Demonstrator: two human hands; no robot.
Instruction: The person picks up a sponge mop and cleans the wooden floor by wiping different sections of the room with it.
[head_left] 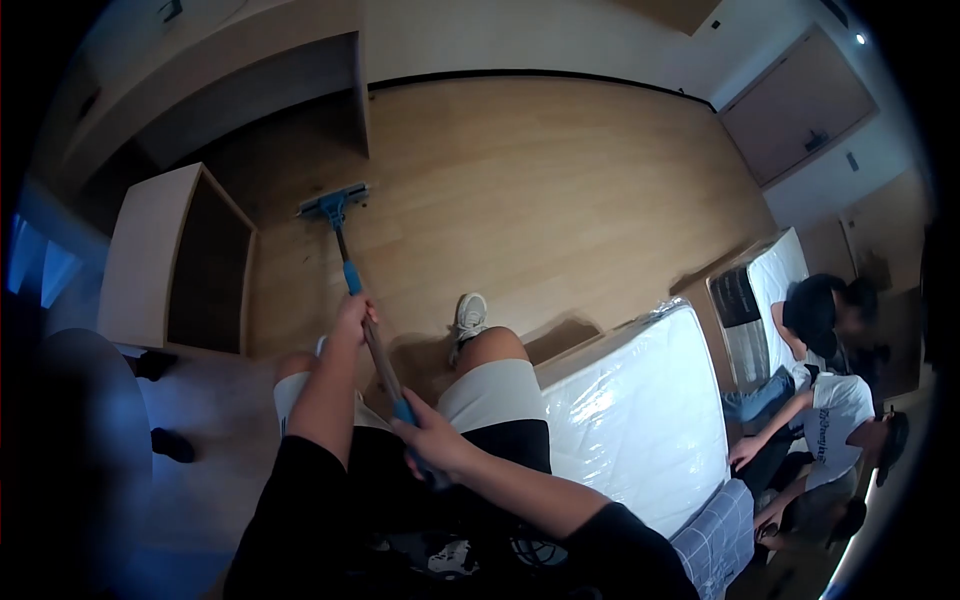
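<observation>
A mop (380, 358) with a blue head and a grey-and-blue handle slants away from my body. Its wide head (336, 203) rests on the wooden floor, ahead and to the left. Lower down the handle, towards the head, my left hand (357, 316) is wrapped round the shaft just below a blue sleeve. My right hand (432, 437) grips the upper blue part near my lap. The handle's top end shows just under that hand. Between my spread knees, the shaft passes over the floor.
An open-sided wooden cabinet (150, 260) stands left of the mop head, below a long desk (250, 70). On my right lies a plastic-wrapped mattress (640, 410) on a wooden bed frame. Several people sit further right, including one in a white shirt (840, 405). A door (795, 105) is at the far right.
</observation>
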